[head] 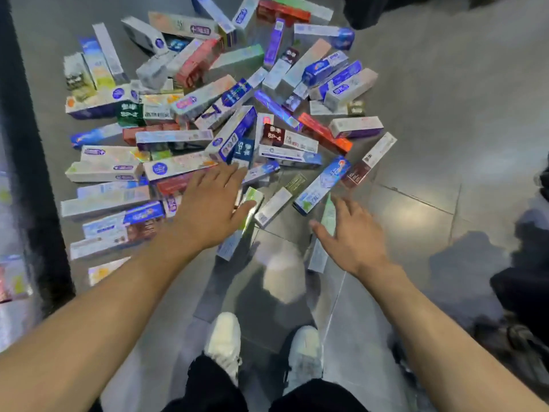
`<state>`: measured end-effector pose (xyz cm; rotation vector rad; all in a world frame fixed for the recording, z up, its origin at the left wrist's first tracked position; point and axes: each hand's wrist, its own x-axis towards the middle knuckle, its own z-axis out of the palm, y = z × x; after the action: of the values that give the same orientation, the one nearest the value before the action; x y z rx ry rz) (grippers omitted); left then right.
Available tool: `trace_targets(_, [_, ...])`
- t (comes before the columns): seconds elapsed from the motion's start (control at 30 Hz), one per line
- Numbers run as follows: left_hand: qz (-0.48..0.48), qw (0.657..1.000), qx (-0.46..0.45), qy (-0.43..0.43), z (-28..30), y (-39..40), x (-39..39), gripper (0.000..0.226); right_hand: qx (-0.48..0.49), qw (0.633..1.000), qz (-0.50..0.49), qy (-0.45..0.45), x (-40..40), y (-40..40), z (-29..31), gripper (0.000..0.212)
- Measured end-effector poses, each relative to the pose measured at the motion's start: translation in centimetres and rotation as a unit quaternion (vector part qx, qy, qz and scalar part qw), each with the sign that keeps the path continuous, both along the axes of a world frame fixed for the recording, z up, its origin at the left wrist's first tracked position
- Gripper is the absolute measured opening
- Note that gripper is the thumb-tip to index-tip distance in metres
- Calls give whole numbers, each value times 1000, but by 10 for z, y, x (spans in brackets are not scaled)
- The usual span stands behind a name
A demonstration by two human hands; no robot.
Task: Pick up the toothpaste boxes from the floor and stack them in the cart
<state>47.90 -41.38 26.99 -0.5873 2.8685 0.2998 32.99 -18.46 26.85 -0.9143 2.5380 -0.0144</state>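
Toothpaste boxes lie scattered in a heap across the grey floor, far from the white shoes. The left hand reaches over the near edge of the heap, fingers straight, grip open. The right hand hovers spread over a pale green box, gripping nothing.
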Motion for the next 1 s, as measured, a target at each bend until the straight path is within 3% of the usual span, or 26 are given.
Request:
trace_targets(0.2, [-25, 1000, 1, 19, -166, 22, -14, 66, -16, 999, -49, -14, -12, 24, -160, 74])
trace_targets(0.37, [-41, 999, -10, 18, -235, 19, -20, 66, -78, 989, -124, -22, -20, 31, -230, 76])
trace_targets(0.53, [-41, 999, -21, 18, -252, 20, -23, 66, -150, 966, -208, -27, -20, 31, -258, 80])
trace_targets(0.77, [-68, 997, -19, 23, -259, 37, -20, 71, -169, 897, -385, -139, -13, 36, -272, 60])
trace_targets(0.93, [-41, 998, 1, 36, -266, 38, -12, 72, -166, 878, -429, -134, -15, 38, -278, 56])
trace_targets(1.0, [-24, 999, 6, 46, -266, 32, -7, 71, -203, 852, -460, -144, -14, 41, -276, 41])
